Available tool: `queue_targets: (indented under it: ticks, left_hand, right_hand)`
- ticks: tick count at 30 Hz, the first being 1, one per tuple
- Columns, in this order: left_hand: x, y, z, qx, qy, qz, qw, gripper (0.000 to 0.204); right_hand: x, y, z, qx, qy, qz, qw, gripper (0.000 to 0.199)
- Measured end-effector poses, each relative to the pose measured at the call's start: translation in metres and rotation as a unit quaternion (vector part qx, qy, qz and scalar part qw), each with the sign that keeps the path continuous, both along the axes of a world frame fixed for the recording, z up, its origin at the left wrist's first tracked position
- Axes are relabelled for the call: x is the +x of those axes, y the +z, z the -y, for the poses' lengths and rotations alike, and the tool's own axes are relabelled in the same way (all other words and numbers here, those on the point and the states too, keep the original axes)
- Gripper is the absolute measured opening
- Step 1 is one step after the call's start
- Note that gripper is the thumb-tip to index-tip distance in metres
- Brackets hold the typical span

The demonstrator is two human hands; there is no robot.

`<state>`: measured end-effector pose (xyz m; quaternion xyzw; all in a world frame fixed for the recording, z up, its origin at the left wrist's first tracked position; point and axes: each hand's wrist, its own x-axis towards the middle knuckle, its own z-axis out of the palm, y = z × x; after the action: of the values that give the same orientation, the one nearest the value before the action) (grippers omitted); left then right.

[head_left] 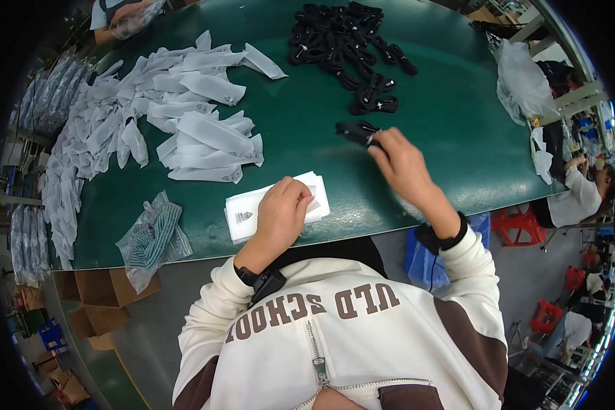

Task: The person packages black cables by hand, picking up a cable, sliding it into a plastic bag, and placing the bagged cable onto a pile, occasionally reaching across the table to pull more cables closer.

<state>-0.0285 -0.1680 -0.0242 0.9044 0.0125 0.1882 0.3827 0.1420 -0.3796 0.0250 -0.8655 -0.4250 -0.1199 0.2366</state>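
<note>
My right hand point(404, 164) is closed on a coiled black cable point(355, 132), held by its near end between thumb and fingers above the table. Near the front edge lies a stack of flat white bags point(238, 220) with small dark print. My left hand point(281, 208) rests over this stack, its thumb and fingers pinched on the edge of the top white bag. At the far middle is a heap of coiled black cables point(338, 41). Many filled white bags point(205, 133) are piled on the left side of the table.
A clear bag with striped greenish cloth point(154, 239) lies at the green table's point(458, 130) front left. Clear plastic point(523, 78) hangs at the far right edge. A red stool point(519, 225) and another person point(577, 198) are at the right. Cardboard boxes point(99, 290) stand below left.
</note>
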Motion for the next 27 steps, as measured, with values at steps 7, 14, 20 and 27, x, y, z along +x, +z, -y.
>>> queue_targets:
  ticks: [7,14,20,27]
  left_hand:
    - [-0.004,0.008,0.001,-0.141,0.026,-0.043,0.989,0.007]
    - [-0.003,0.011,0.000,-0.164,-0.032,0.027,0.986,0.008]
    - [-0.002,0.027,0.002,-0.027,-0.112,0.085,0.990,0.010]
    - [0.009,0.042,-0.014,-0.195,-0.051,0.064,0.977,0.008]
  right_hand:
    - [-0.060,0.009,0.003,0.040,0.113,-0.133,0.984,0.023]
    - [-0.060,0.000,0.003,-0.004,0.180,-0.169,0.969,0.022]
    - [-0.059,-0.011,-0.006,0.019,0.089,-0.527,0.845,0.031]
    - [-0.064,0.004,-0.026,0.185,0.206,-0.328,0.903,0.041]
